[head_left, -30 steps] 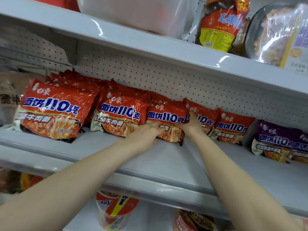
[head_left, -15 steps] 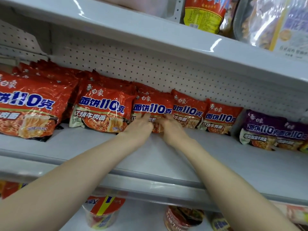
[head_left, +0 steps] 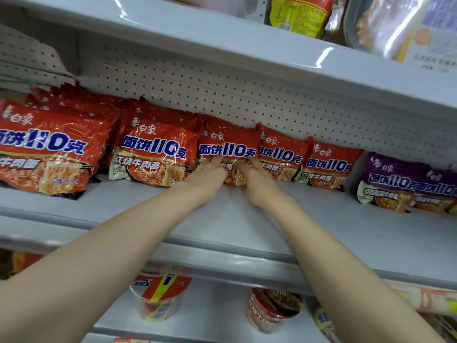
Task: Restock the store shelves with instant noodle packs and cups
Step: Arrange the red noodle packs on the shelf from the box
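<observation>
Five red noodle packs (head_left: 153, 149) are lined up in the front row of a white shelf (head_left: 247, 226), and more red packs are stacked behind those at the left end. Two purple packs (head_left: 405, 179) are set to the right of the row, a little apart from the last red one. A white perforated back panel (head_left: 247, 102) is seen behind everything. The upper shelf (head_left: 222, 45) sits close over the tops of the packs; on it a yellow-and-red bag (head_left: 299, 13) and a clear-wrapped tray (head_left: 385, 21) are partly seen. Two noodle cups (head_left: 160, 298) are stood on the shelf below, between the forearms. The middle pack (head_left: 228, 144), third of the five, is hemmed in by a neighbouring pack on each side.

The lower half of that pack is covered by both hands. The left hand (head_left: 210, 173) is laid on its lower left, with the fingers fairly straight and reaching up to the blue lettering. The right hand (head_left: 257, 179) is laid on its lower right in the same manner, just beside the left. Nothing is clasped by either hand; the fingers are only pressed flat against the wrapper. The thumbs cannot be made out.

The packs are soft, pillow-shaped pouches of glossy, crinkled plastic film, leaned back slightly. The cups are tapered and topped with printed lids. The shelves are smooth, pale and glossy, and are streaked with glare.
</observation>
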